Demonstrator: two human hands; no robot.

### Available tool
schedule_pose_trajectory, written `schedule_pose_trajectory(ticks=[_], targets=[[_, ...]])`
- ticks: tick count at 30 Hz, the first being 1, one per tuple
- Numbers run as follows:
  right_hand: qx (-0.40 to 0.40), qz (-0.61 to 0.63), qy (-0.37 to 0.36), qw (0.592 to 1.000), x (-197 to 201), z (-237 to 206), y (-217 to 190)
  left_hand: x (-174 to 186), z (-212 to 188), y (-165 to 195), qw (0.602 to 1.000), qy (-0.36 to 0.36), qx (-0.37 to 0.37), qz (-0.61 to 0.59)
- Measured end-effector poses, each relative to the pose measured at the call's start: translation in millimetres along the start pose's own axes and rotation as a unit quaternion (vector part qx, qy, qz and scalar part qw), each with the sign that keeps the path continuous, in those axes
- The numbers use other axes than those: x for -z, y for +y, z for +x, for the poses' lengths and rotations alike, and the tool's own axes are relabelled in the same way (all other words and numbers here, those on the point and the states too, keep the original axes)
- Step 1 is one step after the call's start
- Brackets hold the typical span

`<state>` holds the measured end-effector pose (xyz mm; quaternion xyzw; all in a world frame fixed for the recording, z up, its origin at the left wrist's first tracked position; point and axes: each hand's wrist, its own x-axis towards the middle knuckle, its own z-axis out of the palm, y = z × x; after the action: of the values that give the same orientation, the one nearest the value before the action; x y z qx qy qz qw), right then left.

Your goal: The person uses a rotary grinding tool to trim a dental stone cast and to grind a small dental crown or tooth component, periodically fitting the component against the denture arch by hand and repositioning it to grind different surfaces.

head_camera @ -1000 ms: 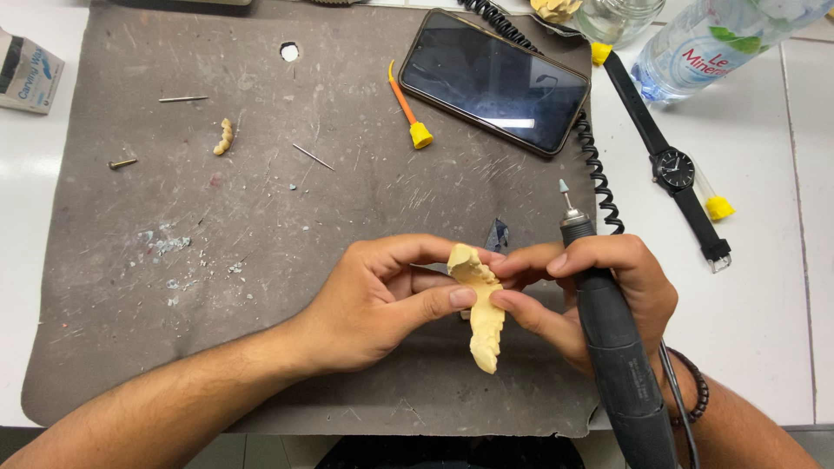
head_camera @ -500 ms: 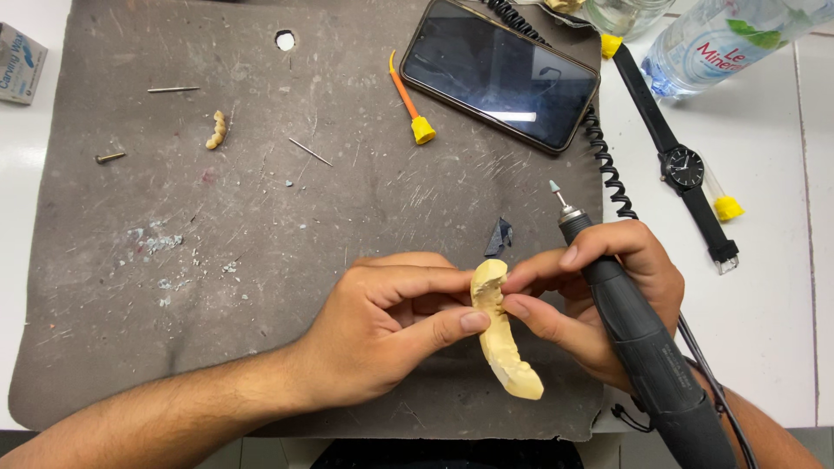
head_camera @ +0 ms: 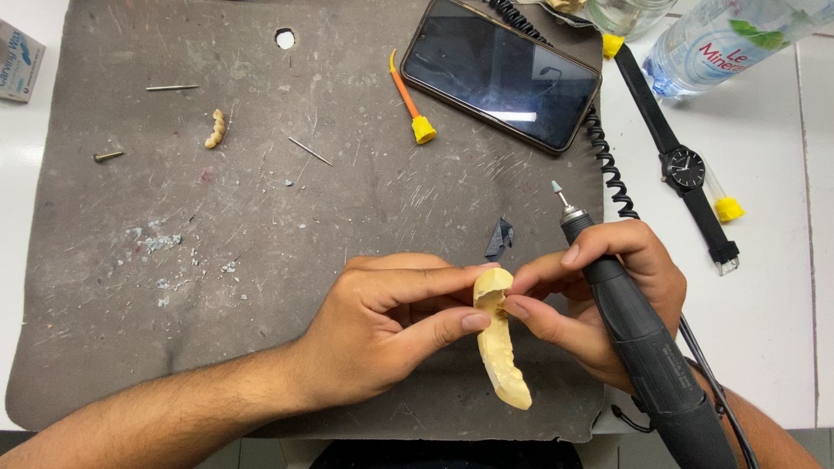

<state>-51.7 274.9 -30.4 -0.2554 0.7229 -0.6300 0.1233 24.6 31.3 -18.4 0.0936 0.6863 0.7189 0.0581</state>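
Dark phone screen (head_camera: 501, 74), labelled bottle (head_camera: 738, 39)

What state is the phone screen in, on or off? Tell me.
Off, as far as the view shows. The phone lies face up on the grey mat, its screen dark, showing only a pale reflection of light.
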Motion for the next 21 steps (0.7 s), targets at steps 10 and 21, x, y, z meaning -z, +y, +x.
schedule_pose_trajectory(ticks=[10,21], targets=[[0.007,0.053,0.004,0.999,-1.4,-1.9,3.6,0.0,0.4,-0.3,1.000,-0.001,-0.019,0.002],[0.006,0.045,0.001,0.999,-1.0,-2.5,4.0,0.1,-0.1,-0.3,1.000,-0.003,-0.003,-0.001]])
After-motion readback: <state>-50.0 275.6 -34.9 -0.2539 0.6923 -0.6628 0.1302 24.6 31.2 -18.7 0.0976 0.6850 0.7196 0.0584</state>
